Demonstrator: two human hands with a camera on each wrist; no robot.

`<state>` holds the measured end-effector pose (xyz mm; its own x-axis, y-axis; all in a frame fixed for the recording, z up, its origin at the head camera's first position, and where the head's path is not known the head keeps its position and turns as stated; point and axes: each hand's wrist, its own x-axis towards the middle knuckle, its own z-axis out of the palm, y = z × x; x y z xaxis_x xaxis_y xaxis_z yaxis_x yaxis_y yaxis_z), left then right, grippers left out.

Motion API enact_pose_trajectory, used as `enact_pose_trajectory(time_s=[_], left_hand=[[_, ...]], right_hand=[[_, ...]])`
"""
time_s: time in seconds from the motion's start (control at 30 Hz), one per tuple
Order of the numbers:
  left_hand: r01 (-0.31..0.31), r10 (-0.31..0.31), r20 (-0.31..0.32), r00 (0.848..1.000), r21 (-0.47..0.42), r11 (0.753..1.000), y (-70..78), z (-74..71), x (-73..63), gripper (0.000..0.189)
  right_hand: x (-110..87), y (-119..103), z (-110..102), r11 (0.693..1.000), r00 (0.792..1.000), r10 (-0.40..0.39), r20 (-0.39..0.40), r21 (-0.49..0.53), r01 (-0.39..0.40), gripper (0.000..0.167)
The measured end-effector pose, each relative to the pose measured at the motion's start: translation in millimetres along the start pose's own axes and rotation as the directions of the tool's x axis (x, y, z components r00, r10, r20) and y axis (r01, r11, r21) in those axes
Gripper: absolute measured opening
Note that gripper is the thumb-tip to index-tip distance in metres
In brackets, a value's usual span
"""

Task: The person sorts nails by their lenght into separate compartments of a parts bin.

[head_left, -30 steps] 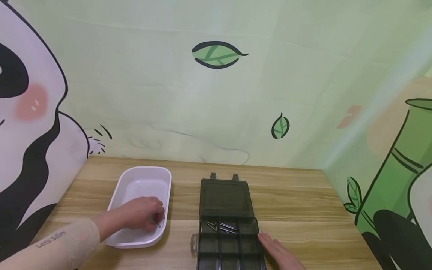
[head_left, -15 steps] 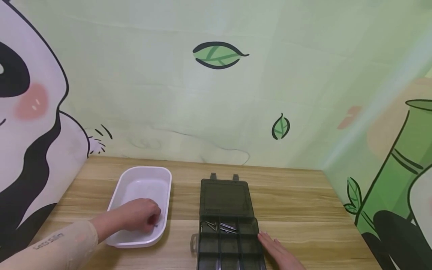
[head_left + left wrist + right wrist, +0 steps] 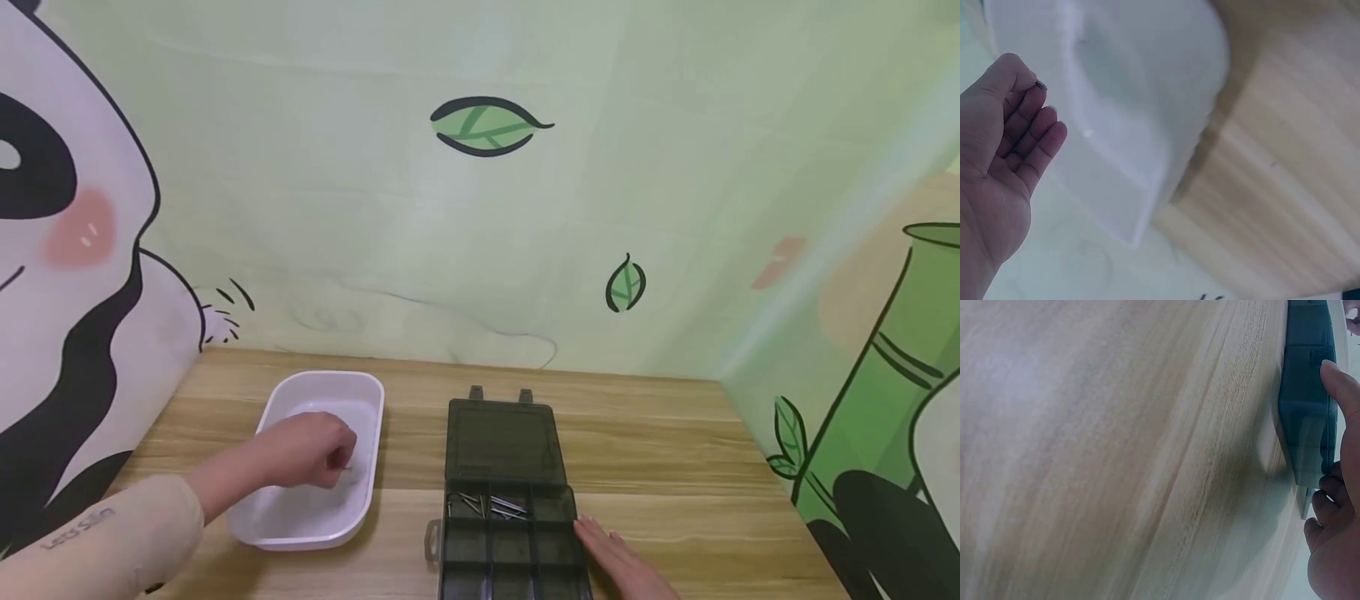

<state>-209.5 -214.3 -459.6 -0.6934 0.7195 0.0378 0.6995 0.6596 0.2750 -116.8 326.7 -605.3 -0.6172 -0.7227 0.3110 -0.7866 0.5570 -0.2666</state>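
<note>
My left hand (image 3: 311, 450) is over the white tray (image 3: 300, 543), its thumb and forefinger pinching a small screw (image 3: 1040, 84). Only the screw's threaded end sticks out past the fingertips; the rest is hidden. At the right edge of a dark, see-through compartment box (image 3: 510, 542) rests my right hand (image 3: 626, 562), fingers mostly straight against its side. In the right wrist view that thumb (image 3: 1338, 384) touches the box's wall. The back row of the box holds several thin metal screws (image 3: 471, 503) in the left compartment and several silver ones (image 3: 508, 507) in the middle.
The box's lid (image 3: 504, 442) lies folded back toward the wall, with two latches at its far edge. A clip (image 3: 432, 540) juts from the left side. Behind the wooden table (image 3: 645, 450) hangs a green printed backdrop (image 3: 375, 208).
My left hand has lifted from the tray floor and moved slightly toward the wall, with the screw between its fingertips. The right hand stays at the box's side.
</note>
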Motion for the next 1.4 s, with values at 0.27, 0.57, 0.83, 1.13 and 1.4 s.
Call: enact_pose_trajectory(time_s=[0.27,0.57,0.83,1.13,1.4], left_hand=[[-0.07,0.071,-0.053,0.996,0.026,0.997,14.9,-23.7,22.3,0.022],[-0.151,0.152,-0.033,0.988,0.026,0.988,50.3,-26.3,60.9,0.022],[-0.233,0.234,-0.016,0.972,0.072,0.97,75.7,-8.7,88.2,0.019],[-0.243,0.241,0.04,0.97,0.05,0.969,94.4,7.6,103.4,0.014],[-0.238,0.237,0.048,0.97,0.012,0.971,98.6,21.5,109.8,0.019]], right_hand=[[13.6,-17.8,-13.0,0.996,0.994,-0.04,-0.103,0.076,0.048,0.088],[4.1,-5.5,-2.4,0.999,0.999,-0.017,-0.036,0.046,0.019,0.09],[-2.9,3.4,4.8,1.0,1.0,0.007,-0.009,0.017,-0.007,0.096],[1.6,-2.9,-0.4,0.998,1.0,0.022,-0.021,0.06,-0.021,0.094],[5.9,-10.6,-4.4,0.995,0.997,0.01,-0.073,0.099,-0.003,0.093]])
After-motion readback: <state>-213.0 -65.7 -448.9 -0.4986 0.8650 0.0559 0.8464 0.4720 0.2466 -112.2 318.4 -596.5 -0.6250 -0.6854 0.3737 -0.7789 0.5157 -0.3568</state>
